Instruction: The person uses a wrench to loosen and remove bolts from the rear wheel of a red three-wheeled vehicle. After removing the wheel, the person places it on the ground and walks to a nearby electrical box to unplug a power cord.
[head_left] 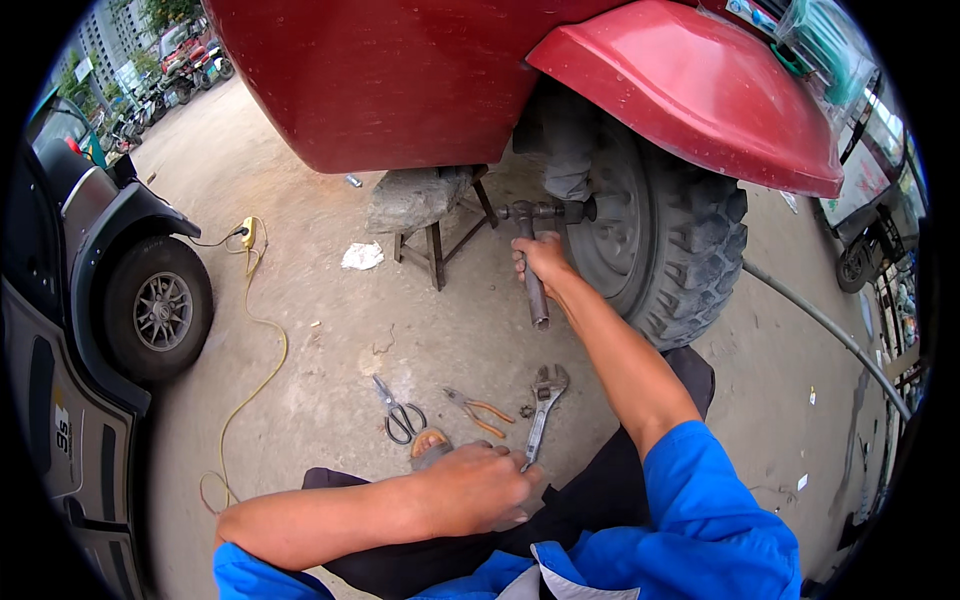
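Note:
My right hand (543, 258) is wrapped round the metal handle of a hammer (531, 290). The hammer's head is up beside the hub of the big dusty wheel (625, 220), under the red fender (690, 90). Low in front of my lap, my left hand (482, 487) has its fingers curled; their inner side is hidden. An adjustable wrench (543, 410) lies just past its fingertips, with its lower end close to them. Orange-handled pliers (482, 410) and black-handled scissors (400, 412) are on the ground farther off.
A concrete block (415, 198) on a stand (436, 255) sits beneath the red body. On the left, a yellow cord (278, 365) runs from a power strip (248, 233) near a parked vehicle (100, 300). A long pole (825, 320) lies at the right.

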